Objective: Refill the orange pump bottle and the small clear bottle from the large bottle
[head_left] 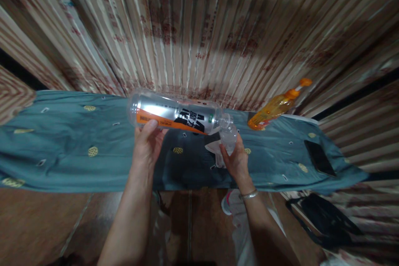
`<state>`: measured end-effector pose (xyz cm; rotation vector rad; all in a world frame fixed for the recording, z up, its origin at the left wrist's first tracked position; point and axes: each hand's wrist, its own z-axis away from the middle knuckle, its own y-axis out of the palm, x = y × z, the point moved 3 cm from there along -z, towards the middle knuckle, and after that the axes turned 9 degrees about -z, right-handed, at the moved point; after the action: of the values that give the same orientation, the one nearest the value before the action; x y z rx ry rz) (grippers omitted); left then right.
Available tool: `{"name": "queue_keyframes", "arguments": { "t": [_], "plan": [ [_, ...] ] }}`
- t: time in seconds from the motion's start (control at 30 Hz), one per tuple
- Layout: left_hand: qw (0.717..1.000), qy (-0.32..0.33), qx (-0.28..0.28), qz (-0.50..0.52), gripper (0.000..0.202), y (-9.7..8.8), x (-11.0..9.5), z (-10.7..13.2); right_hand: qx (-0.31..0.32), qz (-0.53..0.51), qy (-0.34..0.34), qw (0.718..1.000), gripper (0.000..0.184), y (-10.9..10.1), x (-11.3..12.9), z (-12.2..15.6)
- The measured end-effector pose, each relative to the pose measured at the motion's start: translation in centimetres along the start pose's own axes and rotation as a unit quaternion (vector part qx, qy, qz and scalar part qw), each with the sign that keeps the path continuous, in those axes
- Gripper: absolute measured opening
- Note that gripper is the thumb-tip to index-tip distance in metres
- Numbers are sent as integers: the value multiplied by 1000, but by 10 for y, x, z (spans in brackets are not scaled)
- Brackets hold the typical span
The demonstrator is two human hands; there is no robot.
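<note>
A big clear plastic bottle with a silver and orange label lies almost level in the air, its neck pointing right. My left hand is closed around its lower side near the base. At the bottle's mouth, my right hand grips a small translucent container, held up against or just under the neck; whether they touch I cannot tell. Beside the right hand's fingers is a thin white piece, like tissue or plastic. Any liquid inside the bottle is hard to make out.
A teal cloth with yellow patterns covers the long narrow table. An orange pump bottle stands at the back right, and a black phone lies at the right. Patterned curtains hang behind. On the floor at right is a black bag.
</note>
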<state>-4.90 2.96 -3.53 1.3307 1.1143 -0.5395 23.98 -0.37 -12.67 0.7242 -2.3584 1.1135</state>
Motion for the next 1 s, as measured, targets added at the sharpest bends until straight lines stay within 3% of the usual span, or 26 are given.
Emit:
{"name": "queue_keyframes", "arguments": {
  "t": [1.0],
  "plan": [
    [999,-12,-25,37,45,2,-1,1,-2,-11,4,1000,70,0,0,-1]
  ]
}}
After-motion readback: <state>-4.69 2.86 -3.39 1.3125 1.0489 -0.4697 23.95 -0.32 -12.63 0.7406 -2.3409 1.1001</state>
